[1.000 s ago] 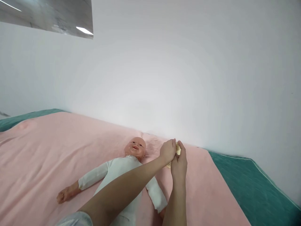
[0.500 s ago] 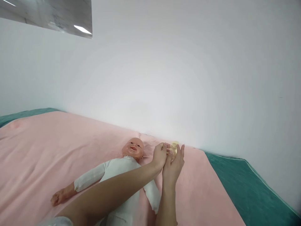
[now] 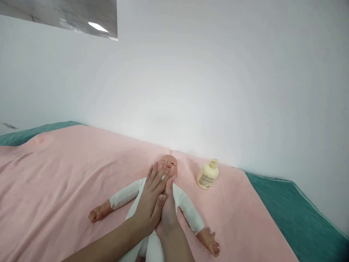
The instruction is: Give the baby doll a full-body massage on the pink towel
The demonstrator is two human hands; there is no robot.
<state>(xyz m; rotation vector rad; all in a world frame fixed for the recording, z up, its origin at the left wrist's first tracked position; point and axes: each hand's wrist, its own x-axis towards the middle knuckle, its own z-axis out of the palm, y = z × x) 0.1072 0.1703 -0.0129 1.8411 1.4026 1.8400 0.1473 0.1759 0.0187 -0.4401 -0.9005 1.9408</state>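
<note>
A baby doll (image 3: 185, 203) in a white outfit lies on its back with its arms spread. Above its chest, my left hand (image 3: 149, 200) and my right hand (image 3: 167, 211) are pressed palm to palm. The fingers of both are stretched out, and no object shows between them. They hide the doll's chest and part of its chin. To the right of the doll's head stands a pale yellow pump bottle (image 3: 207, 176) with printed text, apart from both hands.
A pink cloth (image 3: 68, 174) lies under the doll and bottle, over a green cover (image 3: 286, 203) showing at both sides. Behind rises a white wall (image 3: 191, 91), with a shiny grey panel (image 3: 68, 16) at the upper left.
Both hands have left the bottle and moved left over the doll, where their palms now meet. The bottle stands free, and the doll's right-side arm is uncovered. The view has shifted slightly.
</note>
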